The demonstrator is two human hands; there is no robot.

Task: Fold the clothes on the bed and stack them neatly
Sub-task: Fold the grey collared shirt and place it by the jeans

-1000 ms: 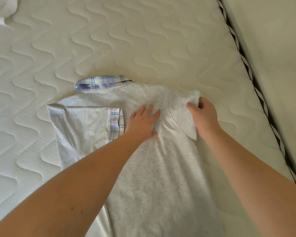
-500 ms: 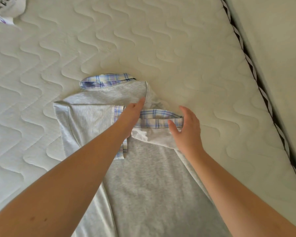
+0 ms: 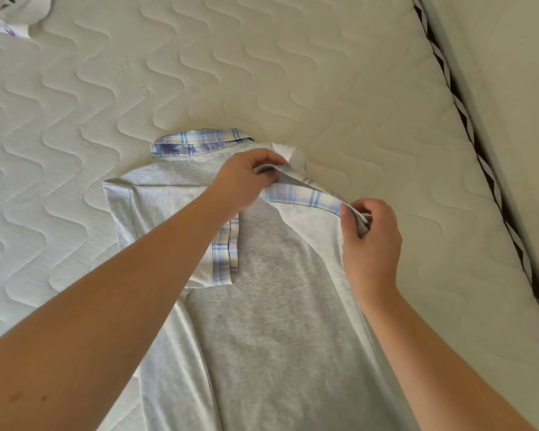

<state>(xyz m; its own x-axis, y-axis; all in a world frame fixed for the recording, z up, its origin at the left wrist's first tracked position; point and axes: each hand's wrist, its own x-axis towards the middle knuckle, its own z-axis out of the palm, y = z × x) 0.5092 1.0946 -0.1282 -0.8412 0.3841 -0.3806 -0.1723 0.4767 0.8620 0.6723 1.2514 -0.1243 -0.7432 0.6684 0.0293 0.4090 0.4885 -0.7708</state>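
Grey shirt (image 3: pixel 271 331) lying back-up mid-mattress (image 3: pixel 293 73). Left sleeve (image 3: pixel 181 219) lying folded in. Left hand (image 3: pixel 241 185) and right hand (image 3: pixel 369 234) both pinching right sleeve's plaid cuff (image 3: pixel 305 195), mid-fold. Lengthwise folds, stacking remaining. Another garment (image 3: pixel 10 17) waiting far left.

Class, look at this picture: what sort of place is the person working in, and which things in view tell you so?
Probably a bedroom. The work surface is a bare quilted mattress with striped edge piping, a grey shirt lies spread on it for folding, and another garment waits at the far corner.
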